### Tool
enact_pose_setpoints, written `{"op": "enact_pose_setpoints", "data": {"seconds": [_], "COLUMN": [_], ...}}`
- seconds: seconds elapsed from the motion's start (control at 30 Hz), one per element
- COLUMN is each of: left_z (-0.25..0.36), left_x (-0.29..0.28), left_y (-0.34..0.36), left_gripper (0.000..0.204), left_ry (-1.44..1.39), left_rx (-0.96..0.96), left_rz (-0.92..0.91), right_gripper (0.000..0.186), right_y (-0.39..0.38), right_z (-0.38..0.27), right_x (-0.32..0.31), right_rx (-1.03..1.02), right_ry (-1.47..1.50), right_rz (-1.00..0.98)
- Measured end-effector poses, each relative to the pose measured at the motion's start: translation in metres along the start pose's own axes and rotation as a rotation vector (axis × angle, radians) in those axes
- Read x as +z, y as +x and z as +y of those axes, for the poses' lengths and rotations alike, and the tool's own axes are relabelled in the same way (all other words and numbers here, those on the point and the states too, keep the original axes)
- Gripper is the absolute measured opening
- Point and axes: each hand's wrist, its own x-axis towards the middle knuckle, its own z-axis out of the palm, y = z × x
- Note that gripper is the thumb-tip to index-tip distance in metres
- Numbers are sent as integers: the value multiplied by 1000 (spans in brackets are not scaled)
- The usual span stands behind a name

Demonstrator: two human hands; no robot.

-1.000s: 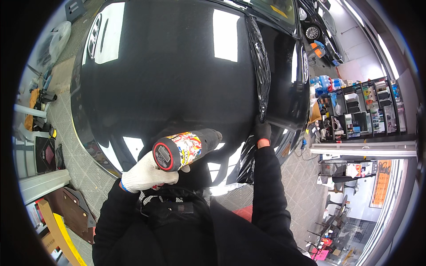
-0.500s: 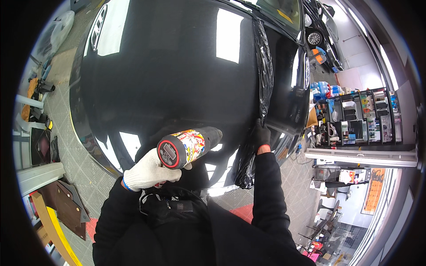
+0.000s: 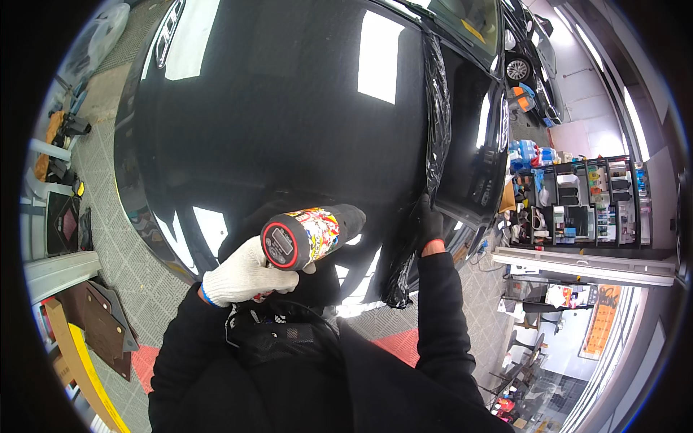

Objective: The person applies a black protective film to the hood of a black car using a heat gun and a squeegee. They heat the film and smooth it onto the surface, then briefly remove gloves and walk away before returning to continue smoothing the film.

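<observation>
While the left hand, in a white knit glove, wraps its grip around the handle of a sticker-covered heat gun, the barrel projects up and right over the black car bonnet. Dark-gloved right hand pinches crumpled black film at the bonnet's right edge.

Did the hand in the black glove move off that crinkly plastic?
No. The right hand still grips the plastic film by the car's edge, same as before.
</observation>
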Motion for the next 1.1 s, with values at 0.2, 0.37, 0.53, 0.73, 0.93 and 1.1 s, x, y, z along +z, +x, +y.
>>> {"op": "enact_pose_setpoints", "data": {"seconds": [0.2, 0.37, 0.53, 0.73, 0.93, 1.1], "left_z": [6, -1, -6, -8, -8, -5], "left_x": [1, -2, -9, -9, -9, -7], "left_y": [-3, 0, 4, 7, 8, 9], "left_gripper": [23, 23, 37, 37, 37, 33], "left_ry": [80, 13, 15, -19, -18, -34], "left_rx": [-28, -12, -41, -10, -17, -9], "left_rz": [17, -10, -14, -37, -31, -10], "right_gripper": [56, 52, 44, 39, 35, 34], "right_y": [-3, 1, 3, 7, 2, -5], "right_z": [-1, 3, 3, 6, 3, -4], "right_x": [1, -1, -5, -16, -18, -20], "right_rx": [43, 83, 280, 335, 270, 302], "right_ry": [121, 150, 228, 298, 329, 391], "right_rz": [-56, -40, -97, -217, -239, -305]}}
